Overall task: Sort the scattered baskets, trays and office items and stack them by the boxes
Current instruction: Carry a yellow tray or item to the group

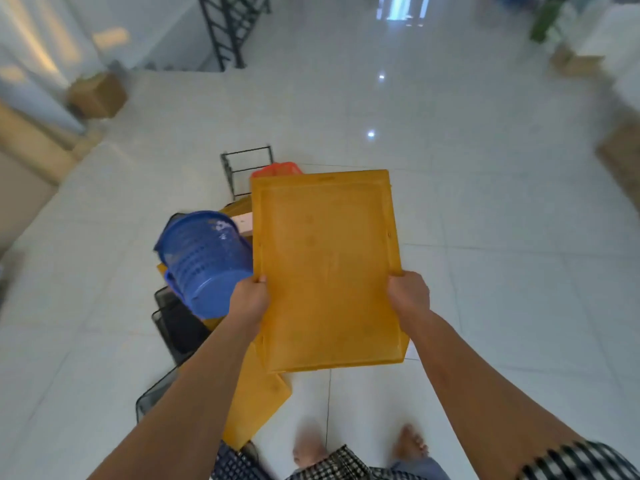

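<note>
I hold a large yellow tray (pixel 325 268) flat in front of me above the floor. My left hand (pixel 250 299) grips its left edge and my right hand (pixel 408 294) grips its right edge. Left of the tray a blue perforated basket (pixel 204 258) lies tipped on a pile. Below it are another yellow tray (pixel 256 407), black mesh trays (pixel 176 327) and a black wire rack (pixel 246 171). A red basket (pixel 277 169) peeks out behind the held tray's far edge.
White tiled floor (pixel 485 237) spreads to the right and ahead. Cardboard boxes stand at the far left (pixel 98 95), far right (pixel 576 64) and right edge (pixel 620 157). A black stair railing (pixel 232 26) rises at the back. A keyboard (pixel 235 462) lies by my bare feet.
</note>
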Available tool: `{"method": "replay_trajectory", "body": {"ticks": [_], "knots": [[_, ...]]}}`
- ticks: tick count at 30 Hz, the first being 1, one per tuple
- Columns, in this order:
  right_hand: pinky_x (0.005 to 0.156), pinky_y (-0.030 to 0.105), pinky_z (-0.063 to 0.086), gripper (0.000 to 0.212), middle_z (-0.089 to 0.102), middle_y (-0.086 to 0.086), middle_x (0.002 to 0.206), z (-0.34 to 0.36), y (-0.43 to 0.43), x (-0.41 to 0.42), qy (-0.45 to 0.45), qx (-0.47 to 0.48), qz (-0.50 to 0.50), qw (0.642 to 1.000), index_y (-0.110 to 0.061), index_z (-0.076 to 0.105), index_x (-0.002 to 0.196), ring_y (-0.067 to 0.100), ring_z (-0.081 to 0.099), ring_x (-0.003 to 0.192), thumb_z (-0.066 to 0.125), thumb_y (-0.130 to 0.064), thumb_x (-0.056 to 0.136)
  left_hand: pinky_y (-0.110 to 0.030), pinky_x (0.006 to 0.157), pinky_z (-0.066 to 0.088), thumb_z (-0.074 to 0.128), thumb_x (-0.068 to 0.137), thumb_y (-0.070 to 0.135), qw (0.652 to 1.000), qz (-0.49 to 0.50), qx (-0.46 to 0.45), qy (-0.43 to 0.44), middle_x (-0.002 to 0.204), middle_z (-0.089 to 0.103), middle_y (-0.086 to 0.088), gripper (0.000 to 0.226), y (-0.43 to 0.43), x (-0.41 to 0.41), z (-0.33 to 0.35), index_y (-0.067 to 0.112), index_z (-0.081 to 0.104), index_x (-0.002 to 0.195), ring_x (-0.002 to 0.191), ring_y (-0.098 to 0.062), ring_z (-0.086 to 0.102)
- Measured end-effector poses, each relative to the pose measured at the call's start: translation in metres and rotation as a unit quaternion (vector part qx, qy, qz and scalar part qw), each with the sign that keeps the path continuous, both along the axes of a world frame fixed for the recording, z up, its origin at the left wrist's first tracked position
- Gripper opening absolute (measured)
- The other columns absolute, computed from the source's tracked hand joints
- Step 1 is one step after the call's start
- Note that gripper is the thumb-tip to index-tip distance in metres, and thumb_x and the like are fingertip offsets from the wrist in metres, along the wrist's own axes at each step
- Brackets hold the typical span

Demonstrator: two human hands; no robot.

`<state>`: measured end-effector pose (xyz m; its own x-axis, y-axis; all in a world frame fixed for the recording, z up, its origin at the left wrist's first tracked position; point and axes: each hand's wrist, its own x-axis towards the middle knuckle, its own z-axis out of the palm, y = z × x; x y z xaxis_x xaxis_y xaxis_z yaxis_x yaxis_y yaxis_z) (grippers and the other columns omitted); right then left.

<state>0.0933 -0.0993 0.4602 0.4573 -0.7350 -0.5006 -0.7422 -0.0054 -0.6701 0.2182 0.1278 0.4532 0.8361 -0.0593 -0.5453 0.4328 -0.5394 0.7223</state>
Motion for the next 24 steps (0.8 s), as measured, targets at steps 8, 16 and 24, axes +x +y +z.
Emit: {"method": "replay_trajectory", "body": {"ticks": [8,16,24], "knots": [[0.075,0.035,0.047,0.034,0.056,-0.001,0.086,-0.003,-0.115,-0.125,0.009,-0.010,-0.125,0.992,-0.007,0.066,0.117,0.022,0.055,0.080,0.043,-0.007,0.093,-0.049,0.104,0.044,0.037,0.109,0.029,0.990,-0.136,-0.007,0.031,0.141,0.054,-0.012,0.046,-0.153,-0.072,0.005,0.006,0.044,0.148,0.122,-0.035,0.053],[0.085,0.043,0.054,0.031,0.060,0.006,0.098,-0.013,-0.212,-0.260,0.016,-0.008,-0.229,0.973,-0.008,0.064,0.118,0.030,0.060,0.093,0.043,-0.011,0.095,-0.050,0.103,0.042,0.036,0.109,0.032,0.974,-0.225,0.006,0.037,0.141,0.054,-0.013,0.048,-0.289,-0.176,0.011,0.006,0.044,0.148,0.123,-0.035,0.053],[0.069,0.035,0.048,0.014,0.057,0.001,0.085,-0.012,-0.287,-0.362,0.007,-0.003,-0.309,0.951,-0.014,0.056,0.096,0.023,0.057,0.080,0.042,-0.009,0.094,-0.053,0.100,0.046,0.036,0.109,0.036,0.951,-0.306,0.002,0.045,0.126,0.058,-0.008,0.049,-0.394,-0.258,0.013,0.009,0.043,0.148,0.109,-0.032,0.056]]}}
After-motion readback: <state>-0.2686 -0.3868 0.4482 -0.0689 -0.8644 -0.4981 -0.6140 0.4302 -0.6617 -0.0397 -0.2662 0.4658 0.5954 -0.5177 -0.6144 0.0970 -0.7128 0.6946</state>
